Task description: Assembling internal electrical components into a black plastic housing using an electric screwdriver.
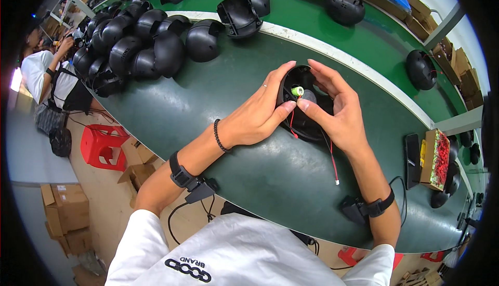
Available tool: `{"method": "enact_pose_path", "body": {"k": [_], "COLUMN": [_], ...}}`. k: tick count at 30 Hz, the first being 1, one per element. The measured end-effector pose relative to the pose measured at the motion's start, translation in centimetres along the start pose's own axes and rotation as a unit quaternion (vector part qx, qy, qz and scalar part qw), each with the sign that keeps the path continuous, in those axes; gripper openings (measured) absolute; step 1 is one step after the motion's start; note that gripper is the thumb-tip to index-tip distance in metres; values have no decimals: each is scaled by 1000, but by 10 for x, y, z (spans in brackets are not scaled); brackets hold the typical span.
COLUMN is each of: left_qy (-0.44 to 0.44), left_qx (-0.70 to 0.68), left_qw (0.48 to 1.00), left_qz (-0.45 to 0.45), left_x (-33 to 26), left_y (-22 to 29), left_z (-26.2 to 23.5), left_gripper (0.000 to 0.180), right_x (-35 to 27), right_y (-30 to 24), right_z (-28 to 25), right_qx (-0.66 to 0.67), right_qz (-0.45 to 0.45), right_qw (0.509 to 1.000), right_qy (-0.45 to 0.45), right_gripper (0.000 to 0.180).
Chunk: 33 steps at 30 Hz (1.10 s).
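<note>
Above the green table, my left hand point(258, 110) and my right hand point(340, 107) hold a rounded black plastic shell point(307, 125) between them, its hollow side up. My fingers wrap its outer sides, and both thumbs press inside it. By the thumb tips, in the hollow, sits a small green cylindrical battery point(297, 91). A red wire point(292, 122) hangs from it over the shell's near side. Another thin lead ends in a small white plug point(337, 182) hanging below my right hand. The thumbs partly hide where the wires join.
Many black shells point(169, 52) are piled at the left of the table point(249, 164). Across a pale rail, a green conveyor belt point(301, 13) carries black round housings point(344, 6). On the right lie a phone point(412, 160) and a box of red parts point(439, 161). A person point(44, 70) works far left.
</note>
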<state>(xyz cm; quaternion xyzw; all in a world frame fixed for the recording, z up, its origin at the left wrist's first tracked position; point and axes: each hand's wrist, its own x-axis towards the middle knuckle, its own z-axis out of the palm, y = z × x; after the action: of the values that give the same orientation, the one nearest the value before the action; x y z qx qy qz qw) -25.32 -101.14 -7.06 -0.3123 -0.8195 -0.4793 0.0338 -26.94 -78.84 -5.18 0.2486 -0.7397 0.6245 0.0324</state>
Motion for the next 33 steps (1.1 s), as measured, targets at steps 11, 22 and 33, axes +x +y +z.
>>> {"method": "enact_pose_path", "body": {"k": [11, 22, 33], "left_qy": [-1, 23, 99], "left_qx": [-16, 14, 6], "left_qw": [1000, 999, 994], "left_qz": [12, 45, 44], "left_x": [1, 0, 7], "left_y": [-2, -6, -5], "left_z": [0, 4, 16], "left_gripper": [71, 72, 69], "right_x": [-1, 0, -9], "right_y": [0, -2, -30], "right_z": [-1, 2, -2], "right_qx": [11, 21, -185], "right_qz": [-2, -2, 12], "right_qw": [1000, 1000, 981], "right_qy": [-6, 1, 61], "right_gripper": [70, 69, 66]}}
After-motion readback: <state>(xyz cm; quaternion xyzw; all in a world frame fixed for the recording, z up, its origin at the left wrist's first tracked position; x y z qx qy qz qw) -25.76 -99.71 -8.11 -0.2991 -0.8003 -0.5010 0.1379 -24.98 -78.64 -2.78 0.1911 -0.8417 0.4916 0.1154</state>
